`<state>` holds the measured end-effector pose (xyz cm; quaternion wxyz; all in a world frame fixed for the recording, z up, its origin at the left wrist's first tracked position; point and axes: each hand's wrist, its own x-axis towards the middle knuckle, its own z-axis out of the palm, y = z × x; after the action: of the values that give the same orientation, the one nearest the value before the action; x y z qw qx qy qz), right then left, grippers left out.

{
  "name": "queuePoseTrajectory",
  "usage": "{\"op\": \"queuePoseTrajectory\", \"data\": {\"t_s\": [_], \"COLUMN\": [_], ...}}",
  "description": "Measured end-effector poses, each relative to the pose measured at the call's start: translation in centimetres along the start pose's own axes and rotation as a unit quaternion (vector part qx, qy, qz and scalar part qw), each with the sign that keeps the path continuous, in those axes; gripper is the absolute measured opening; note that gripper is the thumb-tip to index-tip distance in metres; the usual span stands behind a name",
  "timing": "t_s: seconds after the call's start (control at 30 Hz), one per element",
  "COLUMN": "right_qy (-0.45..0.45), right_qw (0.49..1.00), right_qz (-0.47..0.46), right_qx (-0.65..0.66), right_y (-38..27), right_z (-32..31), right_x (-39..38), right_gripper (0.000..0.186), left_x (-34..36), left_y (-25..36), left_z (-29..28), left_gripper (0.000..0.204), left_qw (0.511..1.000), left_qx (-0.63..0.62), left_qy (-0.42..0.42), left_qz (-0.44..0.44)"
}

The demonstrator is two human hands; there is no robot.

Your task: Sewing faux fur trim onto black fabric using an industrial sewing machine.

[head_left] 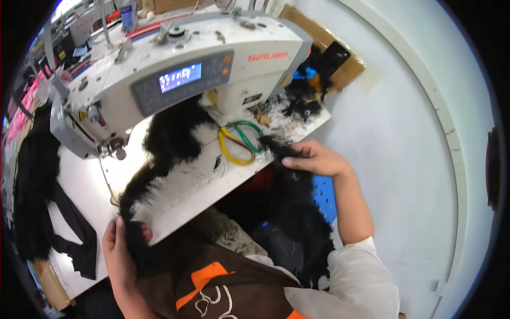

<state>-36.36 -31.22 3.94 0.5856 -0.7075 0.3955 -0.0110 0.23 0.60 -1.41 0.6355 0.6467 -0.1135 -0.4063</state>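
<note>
A white sewing machine (pixel 265 74) with a lit display stands on a white table (pixel 191 202). A long strip of black fur (pixel 170 138) lies under and beside it, running toward me at the left. My left hand (pixel 127 239), at the table's front edge, grips that fur between thumb and fingers. My right hand (pixel 308 158), at the right edge, pinches more black fur, which hangs down over my lap. Just left of it lie yellow and green scissor handles (pixel 236 155).
Black cloth (pixel 37 175) lies at the left. A cardboard piece (pixel 350 72) with a dark phone-like object (pixel 334 58) is behind the machine, near fluffy scraps. A white wall (pixel 404 159) borders the right. More machinery (pixel 79 29) stands at the back left.
</note>
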Motion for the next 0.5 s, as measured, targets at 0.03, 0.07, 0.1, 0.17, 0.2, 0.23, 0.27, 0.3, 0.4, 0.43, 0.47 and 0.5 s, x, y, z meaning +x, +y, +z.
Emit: {"op": "queuePoseTrajectory", "data": {"t_s": [0.03,0.07,0.1,0.17,0.2,0.23,0.27,0.3,0.4,0.43,0.47,0.5], "right_qy": [0.006,0.024,0.061,0.284,0.418,0.54,0.543,0.538,0.423,0.335,0.266,0.175], "right_qw": [0.998,0.995,0.977,0.871,0.824,0.757,0.772,0.786,0.864,0.913,0.943,0.971], "right_qz": [0.042,-0.001,0.021,-0.043,-0.106,-0.169,-0.198,-0.229,-0.264,-0.226,-0.197,-0.16], "right_qx": [-0.047,-0.1,-0.202,-0.398,-0.367,-0.327,-0.266,-0.203,-0.065,-0.061,-0.033,-0.033], "right_y": [0.4,0.4,-2.7,-2.0,-3.4,-5.0,-5.9,-6.5,-7.0,-7.0,-6.9,-6.8], "right_z": [-2.3,-4.6,-5.8,-12.3,-12.9,-12.8,-12.6,-12.4,-6.6,-4.0,-0.7,2.5], "right_x": [0.0,0.1,0.2,1.2,2.2,3.1,3.5,4.5,5.2,4.6,3.6,2.8], "right_gripper": [0.026,0.025,0.028,0.046,0.052,0.059,0.063,0.067,0.039,0.03,0.03,0.031], "left_x": [-0.1,-0.2,-0.2,-0.1,-0.3,-0.3,-0.2,-0.4,-1.2,-1.1,-1.0,-1.1], "left_y": [0.0,0.0,-0.1,-0.1,0.2,0.3,0.1,-0.1,0.2,0.2,0.2,0.3], "left_z": [-0.1,0.1,0.2,0.6,1.0,0.9,0.7,0.5,0.4,0.6,0.8,0.9], "left_gripper": [0.032,0.032,0.032,0.032,0.031,0.031,0.03,0.029,0.024,0.022,0.022,0.022], "left_qw": [1.0,1.0,1.0,0.999,0.998,0.999,0.998,0.998,0.999,0.998,0.997,0.996], "left_qx": [0.013,0.01,0.011,0.031,0.035,0.034,0.035,0.035,0.041,0.045,0.045,0.049], "left_qy": [-0.007,-0.014,-0.008,-0.033,-0.036,-0.032,-0.033,-0.029,-0.019,-0.02,-0.042,-0.062], "left_qz": [-0.002,0.007,0.013,0.024,0.024,0.026,0.029,0.032,0.018,0.032,0.043,0.051]}}
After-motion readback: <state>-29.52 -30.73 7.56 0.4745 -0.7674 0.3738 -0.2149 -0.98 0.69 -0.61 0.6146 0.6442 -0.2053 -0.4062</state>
